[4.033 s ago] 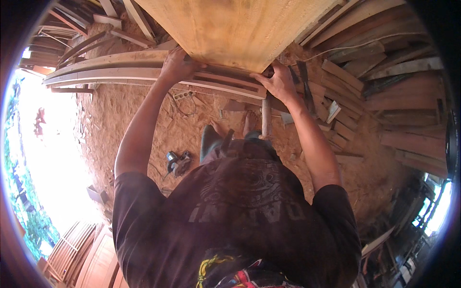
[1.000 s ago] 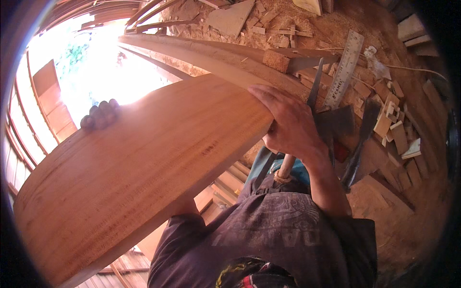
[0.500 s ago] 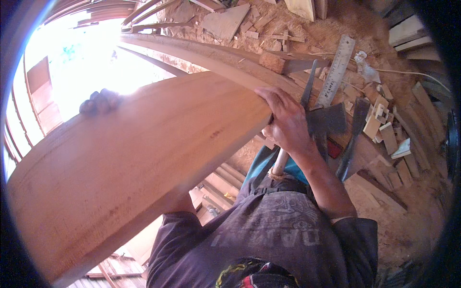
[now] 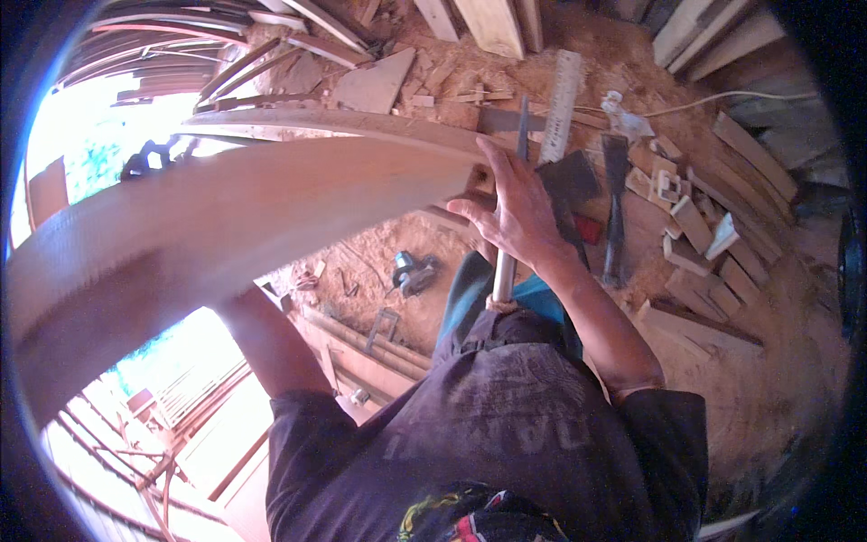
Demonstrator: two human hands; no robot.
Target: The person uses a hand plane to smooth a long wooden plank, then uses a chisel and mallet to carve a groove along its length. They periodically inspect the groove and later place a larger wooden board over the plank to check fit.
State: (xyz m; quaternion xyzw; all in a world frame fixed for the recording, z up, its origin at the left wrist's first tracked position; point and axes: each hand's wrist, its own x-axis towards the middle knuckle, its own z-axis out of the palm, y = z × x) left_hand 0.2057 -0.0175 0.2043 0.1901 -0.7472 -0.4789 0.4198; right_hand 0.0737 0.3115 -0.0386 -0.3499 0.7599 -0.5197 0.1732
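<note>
A long, wide, curved wooden plank (image 4: 271, 194) hangs slantwise across the left half. My left forearm passes beneath it, and the fingers of my left hand (image 4: 161, 158) hook over its far edge; the palm is hidden. At the plank's right end, where a small dark notch shows, is my right hand (image 4: 522, 212). Its thumb and fingers are spread apart, the fingertips close to the end; whether they touch it I cannot tell. Beside this hand lie a broad dark metal blade (image 4: 571, 181), a pointed metal tool (image 4: 523, 131) and a pale handle (image 4: 504, 275).
Behind the plank lies a long curved timber (image 4: 343, 122). A metal ruler (image 4: 562, 107), a dark flat-bladed tool (image 4: 614, 208) and wood offcuts (image 4: 691, 221) lie to the right. A power tool (image 4: 414, 274) sits on the sawdust-strewn ground (image 4: 361, 262). A cable (image 4: 722, 96) runs at the upper right.
The plank has tilted and turned, baring the ground beneath it. My right hand has loosened from its end, with the thumb now apart from it. My left hand still holds the far edge.
</note>
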